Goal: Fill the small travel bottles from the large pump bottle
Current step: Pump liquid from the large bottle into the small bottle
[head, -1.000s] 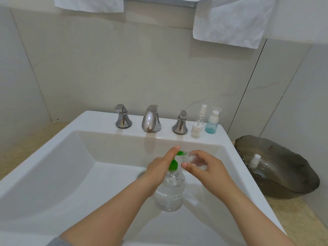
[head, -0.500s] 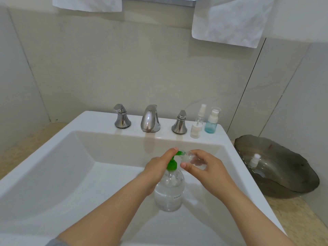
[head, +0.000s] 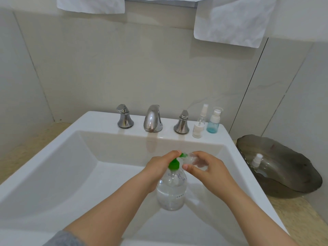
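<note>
The large clear pump bottle (head: 171,192) with a green pump stands in the white sink (head: 53,166). My left hand (head: 158,167) curls over the green pump head and presses on its top. My right hand (head: 209,167) holds a small clear travel bottle (head: 194,159) tilted, with its mouth against the green nozzle. Two more small bottles stand on the sink's back rim: a clear spray bottle (head: 199,125) and a blue bottle with a white pump (head: 213,124).
A chrome tap (head: 153,119) with two handles sits on the back rim. A grey glass dish (head: 284,174) on the counter to the right holds a white spray cap (head: 256,159). White towels (head: 229,20) hang above.
My left fingers have sunk a little on the pump head. The right hand keeps the small bottle at the nozzle.
</note>
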{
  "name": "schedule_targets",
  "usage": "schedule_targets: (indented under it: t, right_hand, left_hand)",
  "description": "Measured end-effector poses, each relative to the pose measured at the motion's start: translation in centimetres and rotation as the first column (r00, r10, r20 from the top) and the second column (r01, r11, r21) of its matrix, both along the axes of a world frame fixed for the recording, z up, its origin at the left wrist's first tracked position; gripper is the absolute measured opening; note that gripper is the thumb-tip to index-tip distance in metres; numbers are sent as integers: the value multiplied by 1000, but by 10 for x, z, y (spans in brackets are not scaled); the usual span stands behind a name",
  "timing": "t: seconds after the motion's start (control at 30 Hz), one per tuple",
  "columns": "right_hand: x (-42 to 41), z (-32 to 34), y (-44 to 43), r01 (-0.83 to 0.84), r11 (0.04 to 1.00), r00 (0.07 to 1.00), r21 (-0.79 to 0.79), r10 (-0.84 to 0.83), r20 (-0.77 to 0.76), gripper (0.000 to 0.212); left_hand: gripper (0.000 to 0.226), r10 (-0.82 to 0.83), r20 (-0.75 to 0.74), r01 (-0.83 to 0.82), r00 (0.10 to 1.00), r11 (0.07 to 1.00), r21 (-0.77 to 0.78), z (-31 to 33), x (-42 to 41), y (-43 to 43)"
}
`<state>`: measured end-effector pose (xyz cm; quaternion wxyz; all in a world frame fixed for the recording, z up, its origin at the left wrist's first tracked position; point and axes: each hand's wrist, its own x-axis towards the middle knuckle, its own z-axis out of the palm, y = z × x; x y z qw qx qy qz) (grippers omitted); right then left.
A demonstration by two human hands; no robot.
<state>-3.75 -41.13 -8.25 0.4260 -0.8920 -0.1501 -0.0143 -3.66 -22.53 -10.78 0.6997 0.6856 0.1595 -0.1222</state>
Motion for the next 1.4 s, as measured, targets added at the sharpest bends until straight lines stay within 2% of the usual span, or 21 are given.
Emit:
schedule_targets:
  t: [0.17,0.33,0.5,0.67,0.8,0.87,1.03,1.17,1.4]
  right_hand:
    - [-1,-1,-1,-7,1000,1000,-27,7,-4,44]
    - [-2,0,0,-2,999,1000,-43,2,0,42]
    - [-4,1,0,-6,1000,1000,-27,6,-9,41]
    - [-2,2,1,3,1000,1000,17,-2,-17,41]
    - [-1,2,0,13,999,1000,48,-13,-11,41]
    - [-1,2,1,11,999,1000,43,-11,-6,40]
    - [-1,3,1,15,999,1000,39,-16,14,40]
    - [-2,3,1,10,999,1000,40,-10,8,42]
    - [-2,2,1,10,1000,1000,13,-10,8,44]
  left_hand:
    - [77,-39,43,42,998,998,-50,0,-1,2]
    - [79,-49,52,53,997,995,-81,1,0,4]
    - [80,5,53,-4,999,999,-32,-6,-2,2]
    - [91,49,56,-50,997,999,10,-7,-3,0]
    - [119,37,47,-36,998,999,-23,-6,-1,0]
    - [125,34,37,-32,999,999,-34,-7,0,1]
    - [117,16,35,-16,999,1000,-8,-4,-2,0]
    - [93,32,20,-31,999,999,-14,-1,-3,-1]
    - [81,26,13,-26,1000,999,-21,2,-3,-2]
